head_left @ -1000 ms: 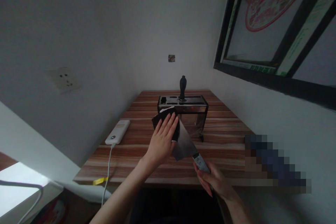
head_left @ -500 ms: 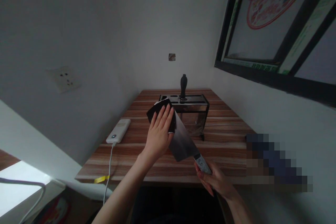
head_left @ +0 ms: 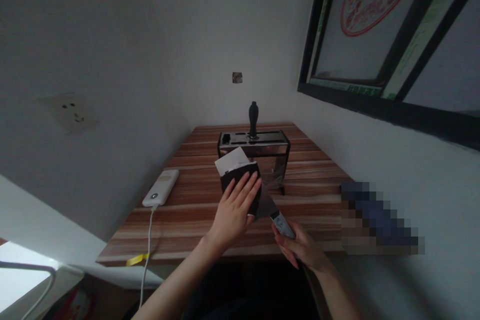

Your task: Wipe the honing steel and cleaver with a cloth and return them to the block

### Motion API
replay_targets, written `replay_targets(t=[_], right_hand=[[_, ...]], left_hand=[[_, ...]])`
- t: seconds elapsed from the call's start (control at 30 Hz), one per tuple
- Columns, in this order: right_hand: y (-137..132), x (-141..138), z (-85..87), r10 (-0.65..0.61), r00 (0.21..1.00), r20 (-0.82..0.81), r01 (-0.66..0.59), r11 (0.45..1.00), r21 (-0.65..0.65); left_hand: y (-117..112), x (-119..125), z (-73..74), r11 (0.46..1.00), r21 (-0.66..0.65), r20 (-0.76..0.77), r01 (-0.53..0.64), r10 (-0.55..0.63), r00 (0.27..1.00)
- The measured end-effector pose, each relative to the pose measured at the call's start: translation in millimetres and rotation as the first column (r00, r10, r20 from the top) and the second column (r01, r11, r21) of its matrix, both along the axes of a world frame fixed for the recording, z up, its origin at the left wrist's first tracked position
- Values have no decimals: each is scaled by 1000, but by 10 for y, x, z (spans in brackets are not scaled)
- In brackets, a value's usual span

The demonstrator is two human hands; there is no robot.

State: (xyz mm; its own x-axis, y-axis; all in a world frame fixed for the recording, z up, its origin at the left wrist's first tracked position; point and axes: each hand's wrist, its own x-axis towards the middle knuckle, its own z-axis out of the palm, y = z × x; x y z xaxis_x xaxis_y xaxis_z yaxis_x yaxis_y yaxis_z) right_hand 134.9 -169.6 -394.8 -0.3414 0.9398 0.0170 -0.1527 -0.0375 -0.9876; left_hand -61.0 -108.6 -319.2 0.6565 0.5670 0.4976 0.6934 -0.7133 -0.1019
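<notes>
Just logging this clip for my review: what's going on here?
The person's right hand grips a cleaver, while the left hand lies over a black cloth across its blade, whose far end shows beyond the cloth. Behind, on the wood-grain table, stands a knife block with one black handle sticking up. A white power bank with a cable plugged in lies toward the left.
</notes>
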Motion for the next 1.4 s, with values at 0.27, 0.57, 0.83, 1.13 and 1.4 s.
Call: replay_targets(t=[0.27, 0.57, 0.83, 1.13, 1.4], right_hand=[[4, -16, 3, -43, 999, 2, 43, 999, -5], [3, -1, -11, -56, 998, 17, 56, 998, 6], [23, 0, -38, -62, 998, -2, 62, 998, 21], [17, 0, 2, -26, 1000, 14, 26, 1000, 12], [9, -20, 56, 0, 1000, -5, 0, 1000, -8]], left_hand=[[-305, 104, -240, 974, -114, -103, 195, -206, 973], [-338, 101, -211, 965, -160, -127, 209, -230, 965], [-298, 129, -219, 972, -116, -97, 206, -217, 971], [-188, 20, -194, 988, -75, -70, 133, -138, 988], [111, -43, -77, 998, 30, 55, 47, -48, 997]])
